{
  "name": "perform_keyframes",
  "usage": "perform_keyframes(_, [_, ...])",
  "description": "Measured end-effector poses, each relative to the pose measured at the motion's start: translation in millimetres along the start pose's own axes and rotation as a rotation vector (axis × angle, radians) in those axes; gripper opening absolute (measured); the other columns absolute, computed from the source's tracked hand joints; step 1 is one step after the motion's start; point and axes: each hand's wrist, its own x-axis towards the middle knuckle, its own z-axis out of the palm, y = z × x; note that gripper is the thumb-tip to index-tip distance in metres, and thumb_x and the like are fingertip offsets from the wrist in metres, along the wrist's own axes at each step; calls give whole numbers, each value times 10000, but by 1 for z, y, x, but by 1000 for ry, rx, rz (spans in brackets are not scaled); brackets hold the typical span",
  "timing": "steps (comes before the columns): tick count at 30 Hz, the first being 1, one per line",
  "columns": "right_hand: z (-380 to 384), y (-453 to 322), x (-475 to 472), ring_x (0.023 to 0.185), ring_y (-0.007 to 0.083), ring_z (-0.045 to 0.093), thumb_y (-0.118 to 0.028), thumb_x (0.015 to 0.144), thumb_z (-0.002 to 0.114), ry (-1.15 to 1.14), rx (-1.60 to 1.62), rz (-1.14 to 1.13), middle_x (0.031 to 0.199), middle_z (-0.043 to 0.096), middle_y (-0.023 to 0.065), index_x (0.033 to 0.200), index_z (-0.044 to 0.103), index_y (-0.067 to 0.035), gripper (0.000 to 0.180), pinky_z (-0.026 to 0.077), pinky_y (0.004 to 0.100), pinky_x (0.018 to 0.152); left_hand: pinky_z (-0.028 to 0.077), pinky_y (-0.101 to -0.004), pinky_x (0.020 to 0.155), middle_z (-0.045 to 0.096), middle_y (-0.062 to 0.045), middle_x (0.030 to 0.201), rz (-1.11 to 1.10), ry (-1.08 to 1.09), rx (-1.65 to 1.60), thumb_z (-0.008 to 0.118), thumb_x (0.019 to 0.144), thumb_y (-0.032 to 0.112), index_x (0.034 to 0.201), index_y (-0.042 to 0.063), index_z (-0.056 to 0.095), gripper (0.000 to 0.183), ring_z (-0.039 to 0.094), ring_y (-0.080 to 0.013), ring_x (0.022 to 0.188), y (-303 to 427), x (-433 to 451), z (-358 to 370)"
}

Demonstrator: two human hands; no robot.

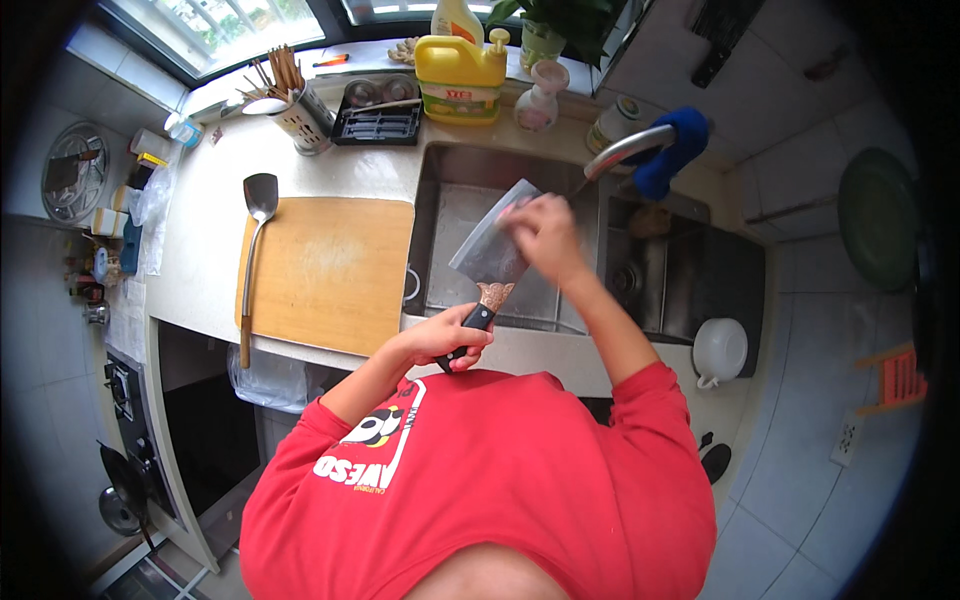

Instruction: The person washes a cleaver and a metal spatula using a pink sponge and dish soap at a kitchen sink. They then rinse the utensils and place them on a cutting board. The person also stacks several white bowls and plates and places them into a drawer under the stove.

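Observation:
Over the left sink basin (465,217), a cleaver (487,251) with a broad metal blade slants up and to the right. My left hand (456,339) grips its black handle near my shirt. My right hand (546,236), blurred, is at the blade's upper right face, fingers bent; something pinkish shows at the fingertips, too unclear to name. Whether the hand holds it cannot be told. The metal faucet (626,150), with a blue cloth (670,154) around its end, is above and right of this hand. A wooden cutting board (330,274) lies left of the sink.
A metal spatula (262,199) lies along the board's left edge. Behind are a utensil holder (300,124), a black tray (377,127), a yellow jug (460,79) and a pink-topped bottle (538,105). A white bowl (720,351) sits right of the sink.

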Motion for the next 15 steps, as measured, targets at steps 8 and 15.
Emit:
perform_keyframes(8, [1, 28, 13, 814, 250, 545, -102, 676, 652, 43, -120, 71, 801, 596, 58, 761, 696, -170, 118, 436, 386, 727, 320, -253, 376, 432, -37, 545, -26, 52, 58, 533, 831, 41, 897, 38, 389, 159, 416, -118, 387, -3, -1, 2])
perform_keyframes(15, [23, -8, -1, 846, 245, 545, -60, 691, 642, -106, 98, -139, 802, 591, 67, 805, 701, -154, 159, 432, 344, 776, 307, -246, 371, 430, -36, 563, -45, 88, 56, 540, 820, 36, 887, 38, 392, 163, 425, -119, 392, -11, -3, -2])
